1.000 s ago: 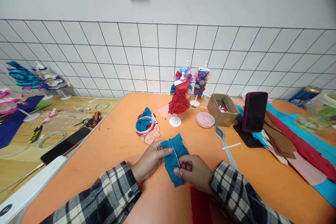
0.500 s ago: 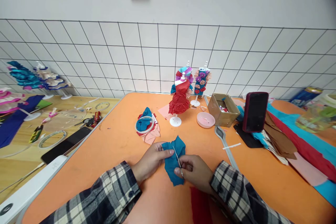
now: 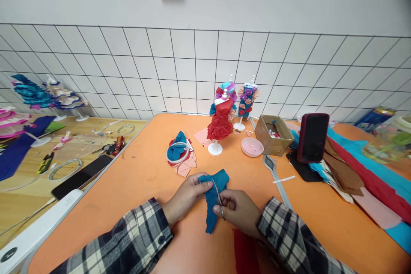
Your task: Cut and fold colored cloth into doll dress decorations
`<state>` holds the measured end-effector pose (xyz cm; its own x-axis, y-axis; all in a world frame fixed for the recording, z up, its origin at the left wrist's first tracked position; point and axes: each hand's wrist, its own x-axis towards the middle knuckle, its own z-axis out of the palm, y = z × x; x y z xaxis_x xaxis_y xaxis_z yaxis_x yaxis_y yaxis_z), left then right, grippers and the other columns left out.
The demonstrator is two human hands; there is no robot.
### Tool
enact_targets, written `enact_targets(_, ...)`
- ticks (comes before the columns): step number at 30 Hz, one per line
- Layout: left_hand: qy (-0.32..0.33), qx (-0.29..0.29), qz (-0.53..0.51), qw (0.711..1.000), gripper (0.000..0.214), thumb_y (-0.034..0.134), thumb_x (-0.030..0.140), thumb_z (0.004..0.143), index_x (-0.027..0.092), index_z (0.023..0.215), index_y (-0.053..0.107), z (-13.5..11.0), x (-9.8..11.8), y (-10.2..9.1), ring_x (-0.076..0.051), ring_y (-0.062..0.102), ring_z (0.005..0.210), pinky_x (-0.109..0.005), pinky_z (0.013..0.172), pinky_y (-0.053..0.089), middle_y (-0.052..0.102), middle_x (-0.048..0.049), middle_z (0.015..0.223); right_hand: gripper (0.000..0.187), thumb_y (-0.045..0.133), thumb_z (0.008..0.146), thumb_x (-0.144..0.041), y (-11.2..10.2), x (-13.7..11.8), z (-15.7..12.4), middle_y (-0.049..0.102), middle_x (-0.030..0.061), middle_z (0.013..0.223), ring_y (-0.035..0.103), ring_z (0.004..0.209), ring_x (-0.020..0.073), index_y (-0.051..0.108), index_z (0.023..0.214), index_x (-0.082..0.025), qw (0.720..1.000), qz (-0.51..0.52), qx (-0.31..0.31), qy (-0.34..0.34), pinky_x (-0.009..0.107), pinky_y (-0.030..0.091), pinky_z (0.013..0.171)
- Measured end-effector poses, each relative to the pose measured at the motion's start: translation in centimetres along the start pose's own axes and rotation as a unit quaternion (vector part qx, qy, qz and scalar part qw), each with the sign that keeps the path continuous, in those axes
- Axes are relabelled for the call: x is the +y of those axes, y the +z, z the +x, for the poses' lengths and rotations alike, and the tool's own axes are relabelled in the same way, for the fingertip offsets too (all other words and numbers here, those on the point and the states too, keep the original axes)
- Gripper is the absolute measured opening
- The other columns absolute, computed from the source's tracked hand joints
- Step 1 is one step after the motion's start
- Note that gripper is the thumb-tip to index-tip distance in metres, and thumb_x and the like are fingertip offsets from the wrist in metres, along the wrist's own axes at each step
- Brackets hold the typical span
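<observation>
My left hand pinches the upper left edge of a small teal cloth piece just above the orange table. My right hand is closed on a thin metal tool, either tweezers or a needle, which lies across the cloth. The cloth is gathered narrow in the middle and hangs down between both hands. Both sleeves are plaid.
Behind stand a red paper dress on a small mannequin, a second decorated mannequin, a pink dish, a cardboard box, a phone on a stand and a hoop with cloth. Coloured paper sheets lie at right.
The teal cloth has been bunched from a flat patch into a narrower, folded shape. Both hands stayed nearly in place, the right one turning the tool slightly.
</observation>
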<state>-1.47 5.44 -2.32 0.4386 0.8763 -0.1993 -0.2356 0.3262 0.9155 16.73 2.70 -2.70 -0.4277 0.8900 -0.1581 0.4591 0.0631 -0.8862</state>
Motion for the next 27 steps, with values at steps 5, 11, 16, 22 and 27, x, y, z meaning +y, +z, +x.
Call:
enact_targets(5, 0.012, -0.008, 0.072, 0.997, 0.022, 0.071, 0.034, 0.076, 0.014, 0.077, 0.061, 0.00, 0.06, -0.10, -0.013, 0.055, 0.069, -0.023, 0.065, 0.040, 0.062, -0.0001, 0.073, 0.023, 0.061, 0.076, -0.036, -0.15, -0.16, -0.21, 0.039, -0.0070, 0.054, 0.030, 0.049, 0.0071, 0.053, 0.065, -0.018, 1.000, 0.004, -0.001, -0.006, 0.020, 0.021, 0.046)
enact_targets(11, 0.008, -0.011, 0.070, 0.997, 0.021, 0.070, 0.034, 0.077, 0.015, 0.078, 0.061, 0.02, 0.07, -0.15, -0.014, 0.056, 0.070, -0.025, 0.067, 0.040, 0.064, -0.0009, 0.075, 0.023, 0.062, 0.074, -0.035, -0.03, 0.00, -0.02, 0.038, -0.0072, 0.052, 0.030, 0.049, 0.0070, 0.052, 0.063, -0.018, 0.999, 0.027, -0.014, 0.010, 0.020, 0.021, 0.045)
enact_targets(16, 0.005, -0.019, 0.082, 0.996, 0.023, 0.070, 0.035, 0.077, 0.013, 0.081, 0.064, 0.06, -0.01, -0.18, -0.017, 0.059, 0.073, -0.026, 0.070, 0.042, 0.066, -0.0032, 0.077, 0.022, 0.062, 0.075, -0.036, -0.05, -0.12, 0.05, 0.040, -0.0066, 0.053, 0.032, 0.050, 0.0074, 0.055, 0.065, -0.017, 0.999, 0.037, -0.011, 0.010, 0.020, 0.023, 0.046)
enact_targets(22, 0.005, -0.025, 0.081, 0.996, 0.022, 0.069, 0.034, 0.078, 0.013, 0.084, 0.066, 0.02, -0.06, -0.22, -0.018, 0.060, 0.077, -0.028, 0.072, 0.042, 0.068, -0.0047, 0.081, 0.023, 0.062, 0.074, -0.036, -0.10, -0.07, 0.15, 0.039, -0.0063, 0.053, 0.032, 0.050, 0.0075, 0.054, 0.064, -0.018, 1.000, 0.017, -0.002, 0.014, 0.020, 0.023, 0.046)
enact_targets(27, 0.015, -0.040, 0.077, 0.996, 0.024, 0.067, 0.036, 0.079, 0.013, 0.083, 0.066, -0.13, 0.17, -0.16, -0.019, 0.059, 0.078, -0.027, 0.072, 0.041, 0.066, -0.0049, 0.080, 0.026, 0.062, 0.074, -0.039, -0.10, -0.02, 0.22, 0.041, -0.0057, 0.054, 0.033, 0.051, 0.0080, 0.051, 0.062, -0.018, 1.000, 0.000, 0.007, 0.015, 0.020, 0.023, 0.047)
